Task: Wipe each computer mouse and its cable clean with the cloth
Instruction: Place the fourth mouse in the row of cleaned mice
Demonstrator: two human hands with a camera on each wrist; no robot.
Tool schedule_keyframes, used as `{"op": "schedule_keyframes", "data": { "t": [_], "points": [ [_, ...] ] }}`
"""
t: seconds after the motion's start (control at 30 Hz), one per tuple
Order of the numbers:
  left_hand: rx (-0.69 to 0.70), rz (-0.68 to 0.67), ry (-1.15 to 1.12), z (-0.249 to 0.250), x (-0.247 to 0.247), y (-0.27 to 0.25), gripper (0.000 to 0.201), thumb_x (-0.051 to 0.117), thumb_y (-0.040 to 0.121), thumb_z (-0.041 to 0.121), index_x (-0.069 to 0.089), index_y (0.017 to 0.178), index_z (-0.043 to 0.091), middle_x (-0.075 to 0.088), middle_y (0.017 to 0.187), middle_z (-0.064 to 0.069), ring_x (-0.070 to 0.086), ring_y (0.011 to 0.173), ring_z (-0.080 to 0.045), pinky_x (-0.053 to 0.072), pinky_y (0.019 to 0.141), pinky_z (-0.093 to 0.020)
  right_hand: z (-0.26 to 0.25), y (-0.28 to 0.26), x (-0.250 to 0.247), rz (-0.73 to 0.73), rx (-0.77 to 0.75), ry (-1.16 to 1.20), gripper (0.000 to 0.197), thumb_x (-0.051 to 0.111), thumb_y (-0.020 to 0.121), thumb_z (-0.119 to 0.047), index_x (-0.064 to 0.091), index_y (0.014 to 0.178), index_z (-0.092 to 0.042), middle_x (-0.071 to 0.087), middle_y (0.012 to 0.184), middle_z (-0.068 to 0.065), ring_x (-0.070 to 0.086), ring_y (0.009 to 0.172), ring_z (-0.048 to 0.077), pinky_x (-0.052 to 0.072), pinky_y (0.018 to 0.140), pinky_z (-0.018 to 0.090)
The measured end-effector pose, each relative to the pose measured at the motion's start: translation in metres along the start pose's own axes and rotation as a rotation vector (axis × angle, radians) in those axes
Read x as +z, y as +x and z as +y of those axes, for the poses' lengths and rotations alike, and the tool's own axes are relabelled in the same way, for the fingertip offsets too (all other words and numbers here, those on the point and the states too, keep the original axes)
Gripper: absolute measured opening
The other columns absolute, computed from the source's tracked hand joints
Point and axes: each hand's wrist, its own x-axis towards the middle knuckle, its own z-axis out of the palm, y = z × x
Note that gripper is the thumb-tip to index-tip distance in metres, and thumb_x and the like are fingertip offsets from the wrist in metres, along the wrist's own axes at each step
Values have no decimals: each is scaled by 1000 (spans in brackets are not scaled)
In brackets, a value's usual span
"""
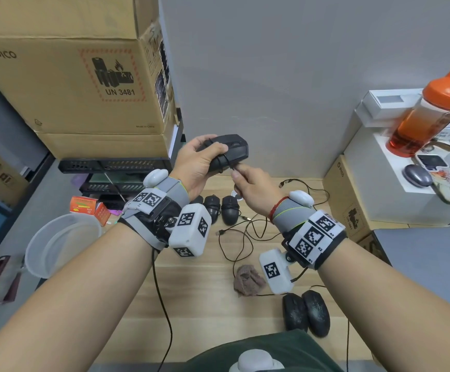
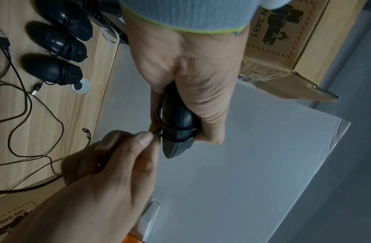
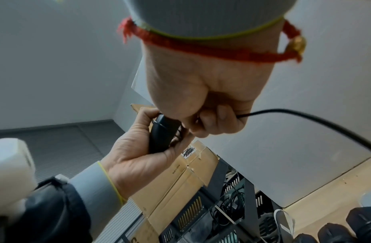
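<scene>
My left hand (image 1: 205, 157) holds a black mouse (image 1: 233, 150) up in the air above the back of the wooden table (image 1: 191, 291). The mouse's cable (image 1: 225, 163) is wound around its body. My right hand (image 1: 238, 175) pinches that cable just beside the mouse. The left wrist view shows the thumb and finger of the right hand (image 2: 145, 138) on the cable at the side of the mouse (image 2: 178, 125). A brown cloth (image 1: 248, 280) lies crumpled on the table, untouched. Three wrapped mice (image 1: 219, 208) sit at the back, and two dusty mice (image 1: 305, 312) lie near the front right.
Loose cables (image 1: 245, 237) sprawl over the table's middle. Stacked cardboard boxes (image 1: 70, 84) and a black rack (image 1: 116, 167) stand at the left. A clear plastic tub (image 1: 60, 242) is beyond the left edge. An orange bottle (image 1: 428, 114) stands at the right, with a grey laptop (image 1: 428, 264) in front of it.
</scene>
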Motion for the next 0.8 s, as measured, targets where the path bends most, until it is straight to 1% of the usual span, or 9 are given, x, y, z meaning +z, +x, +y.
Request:
{"op": "schedule_keyframes", "data": {
  "t": [0.03, 0.1, 0.17, 0.23, 0.43, 0.5, 0.6, 0.73, 0.8],
  "points": [
    [8, 24, -1, 0, -1, 2, 24, 72, 88, 0, 64, 106, 14, 67, 107, -13, 67, 86, -23, 59, 83, -46, -1, -1, -1, -12, -32, -46, 22, 42, 103, -24, 63, 97, -20, 59, 68, 1, 56, 69, 22, 40, 67, 31],
    [30, 82, 14, 2, -3, 5, 26, 73, 86, 1, 65, 107, 13, 68, 103, -9, 68, 82, -19, 61, 70, -35, -3, -3, -2, -49, -68, -118, 23, 46, 102, -28, 69, 99, -25, 64, 74, 5, 57, 77, 24, 42, 72, 31],
    [43, 128, 27, 3, -6, 10, 29, 75, 85, 2, 65, 110, 12, 69, 103, -9, 68, 84, -19, 61, 73, -34, -9, -5, 1, -103, -101, -172, 26, 49, 101, -32, 74, 102, -23, 70, 80, 4, 59, 82, 22, 42, 77, 30],
    [54, 146, 63, 3, -11, 12, 31, 78, 82, 2, 66, 108, 11, 70, 104, -12, 69, 88, -23, 60, 83, -40, -15, -7, 0, -110, -131, -167, 28, 51, 100, -32, 76, 99, -21, 61, 63, -3, 55, 68, 16, 37, 69, 28],
    [135, 147, 392, -1, -28, 10, 26, 82, 76, 3, 72, 98, 15, 70, 98, -10, 67, 87, -20, 60, 79, -32, -19, -5, -35, -18, -93, -62, 26, 58, 97, -29, 74, 81, -18, 36, 39, -6, 41, 42, 5, 32, 49, 10],
    [127, 100, 514, -2, -32, 9, 25, 82, 76, 3, 72, 91, 20, 71, 98, -10, 66, 85, -18, 59, 75, -28, -18, -3, -44, -10, -106, -48, 25, 61, 96, -31, 72, 75, -23, 37, 46, -3, 37, 44, 6, 32, 46, 13],
    [60, -59, 606, -3, -30, 0, 21, 81, 78, 1, 74, 93, 15, 72, 89, -8, 68, 78, -20, 61, 73, -31, -13, 5, -51, 40, -115, -66, 25, 63, 94, -35, 72, 71, -25, 47, 54, 10, 37, 53, 9, 36, 56, 26],
    [-24, -261, 568, -3, -20, -12, 25, 76, 86, 3, 72, 111, 5, 74, 91, -9, 73, 76, -16, 58, 66, -23, -7, 14, -53, 80, -121, -49, 28, 62, 94, -35, 67, 67, -31, 36, 52, -3, 29, 50, 10, 26, 50, 20],
    [-29, -321, 564, -5, -15, -14, 23, 72, 91, 9, 72, 114, 4, 76, 95, -10, 73, 82, -16, 58, 72, -24, -2, 17, -51, 87, -120, -41, 28, 62, 94, -36, 65, 66, -32, 38, 54, -2, 29, 52, 9, 27, 51, 22]
  ]
}}
